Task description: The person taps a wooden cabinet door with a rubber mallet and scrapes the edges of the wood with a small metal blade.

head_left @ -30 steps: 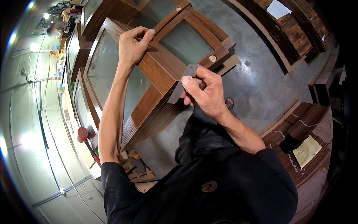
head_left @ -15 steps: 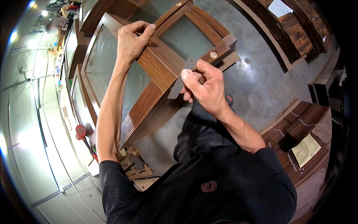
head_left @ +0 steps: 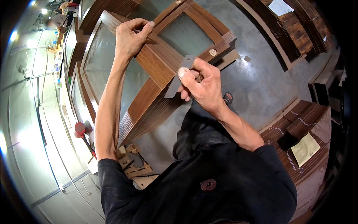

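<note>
A stack of brown wooden door frames with glass panels (head_left: 161, 72) stands in front of me, its corner pointing my way. My right hand (head_left: 204, 84) grips a thin flat grey metal scraper blade (head_left: 173, 86) between thumb and fingers, beside the edge of that corner. Part of the blade is hidden behind the thumb. Over the upper wooden rail, my left hand (head_left: 129, 37) is closed, with thumb and fingers drawn together. Whatever its fingertips hold, if anything, is too small to make out.
A round metallic disc (head_left: 213, 52) lies on the frame corner at right. More framed panels (head_left: 80, 87) stand at left, near a red-headed mallet (head_left: 79, 129). Stacked brown boards carry a yellow paper (head_left: 305, 149) at lower right. Wood scraps (head_left: 136, 164) lie below the stack.
The blade in my right hand has tilted more upright, and that hand has shifted slightly left. My left hand has moved a little up and left, still closed.
</note>
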A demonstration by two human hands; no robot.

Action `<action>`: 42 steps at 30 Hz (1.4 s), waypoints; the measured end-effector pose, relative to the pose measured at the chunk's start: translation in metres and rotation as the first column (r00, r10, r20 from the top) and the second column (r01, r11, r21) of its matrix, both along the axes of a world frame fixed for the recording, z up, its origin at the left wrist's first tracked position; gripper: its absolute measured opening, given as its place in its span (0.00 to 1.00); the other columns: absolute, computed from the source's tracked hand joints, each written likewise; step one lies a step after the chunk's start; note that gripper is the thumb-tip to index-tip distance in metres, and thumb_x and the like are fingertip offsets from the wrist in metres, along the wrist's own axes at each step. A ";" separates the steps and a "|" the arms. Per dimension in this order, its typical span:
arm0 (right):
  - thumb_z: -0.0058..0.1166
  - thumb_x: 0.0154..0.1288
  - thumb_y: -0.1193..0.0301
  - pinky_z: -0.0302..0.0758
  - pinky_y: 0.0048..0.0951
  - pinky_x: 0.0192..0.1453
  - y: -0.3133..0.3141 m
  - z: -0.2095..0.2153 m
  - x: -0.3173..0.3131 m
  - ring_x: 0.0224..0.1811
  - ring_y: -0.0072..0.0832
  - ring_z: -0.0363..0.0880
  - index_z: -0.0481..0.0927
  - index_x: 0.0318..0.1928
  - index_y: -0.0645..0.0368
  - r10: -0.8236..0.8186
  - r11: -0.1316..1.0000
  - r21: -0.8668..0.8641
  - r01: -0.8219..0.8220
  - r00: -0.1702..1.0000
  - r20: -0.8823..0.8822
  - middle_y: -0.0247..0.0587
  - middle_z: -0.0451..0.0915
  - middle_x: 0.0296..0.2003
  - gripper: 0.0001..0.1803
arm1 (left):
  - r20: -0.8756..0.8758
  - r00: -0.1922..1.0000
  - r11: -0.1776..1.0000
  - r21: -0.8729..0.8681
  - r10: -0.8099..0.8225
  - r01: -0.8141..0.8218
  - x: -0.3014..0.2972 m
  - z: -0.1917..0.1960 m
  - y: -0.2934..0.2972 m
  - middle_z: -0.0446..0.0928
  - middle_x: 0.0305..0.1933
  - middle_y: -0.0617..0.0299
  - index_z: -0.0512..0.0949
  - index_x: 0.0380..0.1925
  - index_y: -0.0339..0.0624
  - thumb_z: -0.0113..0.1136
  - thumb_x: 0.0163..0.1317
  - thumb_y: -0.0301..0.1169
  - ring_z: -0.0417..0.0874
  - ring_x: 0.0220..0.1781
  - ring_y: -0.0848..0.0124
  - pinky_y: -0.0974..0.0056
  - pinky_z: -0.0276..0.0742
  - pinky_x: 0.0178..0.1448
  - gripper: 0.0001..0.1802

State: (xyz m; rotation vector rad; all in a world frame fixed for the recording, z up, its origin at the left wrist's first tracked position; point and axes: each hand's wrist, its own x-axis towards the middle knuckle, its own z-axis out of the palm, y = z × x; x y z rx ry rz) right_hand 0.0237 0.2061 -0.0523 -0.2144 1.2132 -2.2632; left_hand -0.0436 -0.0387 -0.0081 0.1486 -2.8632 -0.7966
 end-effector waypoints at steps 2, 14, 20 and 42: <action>0.52 0.70 0.72 0.73 0.19 0.21 0.000 -0.006 0.001 0.18 0.15 0.75 0.75 0.37 0.64 -0.018 1.000 0.011 0.017 0.999 0.030 0.36 0.78 0.21 0.07 | 0.003 1.000 1.000 0.003 0.008 -0.008 0.000 0.003 0.001 0.83 0.28 0.63 0.85 0.33 0.33 0.66 0.63 0.36 0.81 0.32 0.79 0.72 0.75 0.39 0.14; 0.52 0.71 0.71 0.72 0.18 0.20 -0.001 -0.014 0.004 0.18 0.17 0.75 0.75 0.37 0.64 -0.018 0.999 0.052 0.015 0.998 0.062 0.36 0.77 0.20 0.08 | -0.007 1.000 1.000 -0.005 0.008 -0.008 0.001 0.005 0.002 0.83 0.28 0.64 0.85 0.33 0.33 0.67 0.62 0.35 0.81 0.32 0.79 0.72 0.76 0.39 0.13; 0.53 0.70 0.70 0.71 0.19 0.19 0.000 0.004 0.004 0.17 0.17 0.75 0.75 0.36 0.64 0.010 1.000 -0.024 -0.009 0.999 0.036 0.36 0.78 0.20 0.09 | -0.007 1.000 1.000 -0.006 0.015 -0.015 0.002 0.004 0.001 0.83 0.29 0.63 0.85 0.34 0.34 0.67 0.62 0.36 0.81 0.32 0.78 0.72 0.76 0.39 0.13; 0.49 0.69 0.58 0.63 0.22 0.19 0.010 0.006 -0.042 0.14 0.16 0.67 0.72 0.22 0.60 0.358 0.927 0.203 -0.315 0.906 -0.228 0.28 0.69 0.13 0.21 | -0.050 0.999 0.999 0.030 0.018 -0.017 0.001 0.001 -0.002 0.83 0.24 0.60 0.85 0.32 0.35 0.65 0.58 0.39 0.81 0.28 0.74 0.67 0.76 0.36 0.15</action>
